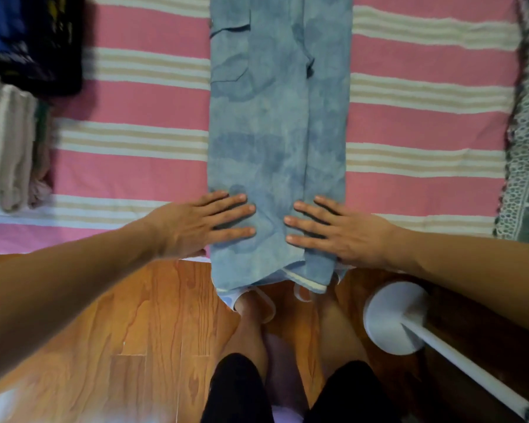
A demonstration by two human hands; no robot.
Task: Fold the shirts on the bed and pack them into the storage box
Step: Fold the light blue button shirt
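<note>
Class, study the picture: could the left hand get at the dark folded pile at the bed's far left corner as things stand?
Probably yes: the left hand lies flat on the blue shirt, holding nothing, and only bare striped bedcover separates it from the dark pile.

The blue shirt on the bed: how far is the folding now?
Done: blue shirt lies as a long strip, sides folded in. In hand: left hand and right hand press flat on its near end. Left: folding lengthwise and packing; no storage box in view.

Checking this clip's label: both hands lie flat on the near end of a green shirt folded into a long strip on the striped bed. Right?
Not quite. The head view shows the shirt is blue, not green. Left hand and right hand do lie flat on its near end, on the striped bed.
</note>
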